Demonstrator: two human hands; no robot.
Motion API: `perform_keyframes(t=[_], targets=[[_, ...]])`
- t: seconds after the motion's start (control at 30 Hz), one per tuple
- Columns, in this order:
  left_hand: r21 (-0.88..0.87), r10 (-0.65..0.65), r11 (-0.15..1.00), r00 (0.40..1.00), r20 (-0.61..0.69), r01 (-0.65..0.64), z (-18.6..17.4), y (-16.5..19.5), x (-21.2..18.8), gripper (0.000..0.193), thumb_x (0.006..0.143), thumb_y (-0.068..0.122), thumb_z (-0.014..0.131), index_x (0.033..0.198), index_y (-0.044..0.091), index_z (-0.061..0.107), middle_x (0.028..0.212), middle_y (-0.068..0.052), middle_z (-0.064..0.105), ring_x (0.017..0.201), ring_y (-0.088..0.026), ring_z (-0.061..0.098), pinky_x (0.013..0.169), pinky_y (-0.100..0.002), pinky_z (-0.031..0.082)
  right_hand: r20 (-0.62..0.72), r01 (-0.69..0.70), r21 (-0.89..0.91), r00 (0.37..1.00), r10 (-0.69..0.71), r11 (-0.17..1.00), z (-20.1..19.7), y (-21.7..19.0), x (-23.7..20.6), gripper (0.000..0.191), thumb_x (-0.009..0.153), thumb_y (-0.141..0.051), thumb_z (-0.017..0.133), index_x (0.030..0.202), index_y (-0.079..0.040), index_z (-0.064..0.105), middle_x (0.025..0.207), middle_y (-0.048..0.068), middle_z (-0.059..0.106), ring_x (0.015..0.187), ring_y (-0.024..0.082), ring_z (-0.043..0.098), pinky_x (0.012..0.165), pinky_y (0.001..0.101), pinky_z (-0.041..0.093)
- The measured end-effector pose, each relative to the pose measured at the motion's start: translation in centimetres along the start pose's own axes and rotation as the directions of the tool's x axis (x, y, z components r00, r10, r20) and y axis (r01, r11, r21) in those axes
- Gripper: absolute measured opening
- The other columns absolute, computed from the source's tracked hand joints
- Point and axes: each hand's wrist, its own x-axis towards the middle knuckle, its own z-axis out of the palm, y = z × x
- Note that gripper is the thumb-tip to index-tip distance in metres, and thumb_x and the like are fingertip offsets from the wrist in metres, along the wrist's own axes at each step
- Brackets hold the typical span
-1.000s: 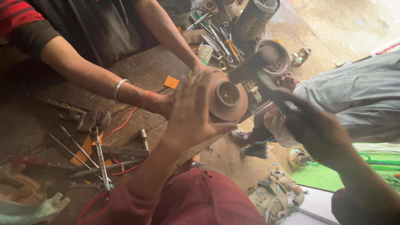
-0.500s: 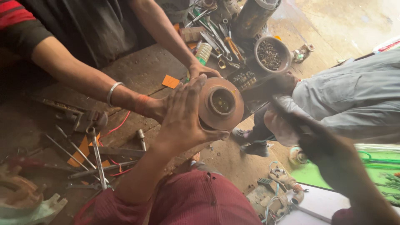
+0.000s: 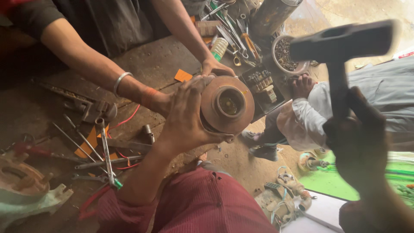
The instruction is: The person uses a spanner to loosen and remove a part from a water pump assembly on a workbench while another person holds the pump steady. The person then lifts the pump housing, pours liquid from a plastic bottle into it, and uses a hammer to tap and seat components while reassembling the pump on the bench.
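Head view: wrenches lie along the counter's left edge; the left hand grips a rusty round hub, steadied by another person's hands; the right hand, clenched, raises a hammer. Hub apparently not yet driven home.

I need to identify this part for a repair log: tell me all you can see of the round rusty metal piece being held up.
The round rusty-brown metal disc with a raised central hub is held on edge, its hollow bore facing the camera. The surface looks worn and grimy. The person's left hand grips its left rim; another person's hand touches its top edge, above the wooden workbench.
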Motion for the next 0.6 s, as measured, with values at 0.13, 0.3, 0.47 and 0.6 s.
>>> perform_keyframes(t=[0.13, 0.3, 0.47, 0.6], targets=[[0.004, 0.005, 1.000, 1.000, -0.018, -0.005, -0.2, -0.5, 0.2, 0.133, 0.059, 0.061, 0.097, 0.155, 0.001, 0.026, 0.154, -0.026, 0.038, 0.148, -0.045, 0.036, 0.123, -0.057, 0.032, 0.279, -0.068, 0.033, 0.959, 0.056, 0.997, 1.4, -1.1, 1.2, 0.032, 0.106, -0.019, 0.052, 0.137, -0.020, 0.058, 0.104, 0.012, 0.072, 0.079, 0.018, 0.068, 0.068, 0.0331, 0.055], [0.007, -0.029, 1.000, 1.000, -0.005, 0.029, -0.3, -0.7, 0.6, 0.134, 0.057, 0.062, 0.096, 0.155, 0.001, 0.027, 0.153, -0.025, 0.039, 0.145, -0.044, 0.038, 0.121, -0.056, 0.034, 0.108, -0.039, 0.244, 0.994, 0.012, 0.969, -1.2, -4.2, 2.1, 0.046, 0.100, -0.019, 0.059, 0.146, -0.013, 0.053, 0.097, 0.008, 0.072, 0.075, 0.014, 0.068, 0.066, 0.0306, 0.054], [0.031, -0.036, 0.999, 0.999, -0.006, 0.036, -0.4, -0.5, 0.6, 0.137, 0.055, 0.063, 0.095, 0.155, 0.000, 0.025, 0.152, -0.026, 0.038, 0.144, -0.046, 0.038, 0.118, -0.057, 0.034, 0.377, -0.255, 0.523, 0.925, 0.048, 0.813, 1.1, -6.1, 4.5, 0.041, 0.103, -0.010, 0.054, 0.144, -0.011, 0.059, 0.092, 0.006, 0.075, 0.080, 0.013, 0.071, 0.076, 0.0311, 0.058], [-0.009, -0.025, 1.000, 1.000, -0.009, 0.025, -0.5, -0.5, 0.4, 0.136, 0.057, 0.064, 0.095, 0.155, 0.002, 0.025, 0.153, -0.025, 0.039, 0.144, -0.044, 0.040, 0.120, -0.056, 0.035, 0.400, -0.247, 0.241, 0.906, 0.136, 0.939, 0.1, -6.0, 4.8, 0.058, 0.093, -0.014, 0.062, 0.150, -0.020, 0.053, 0.082, 0.003, 0.075, 0.066, 0.011, 0.069, 0.063, 0.0318, 0.056]])
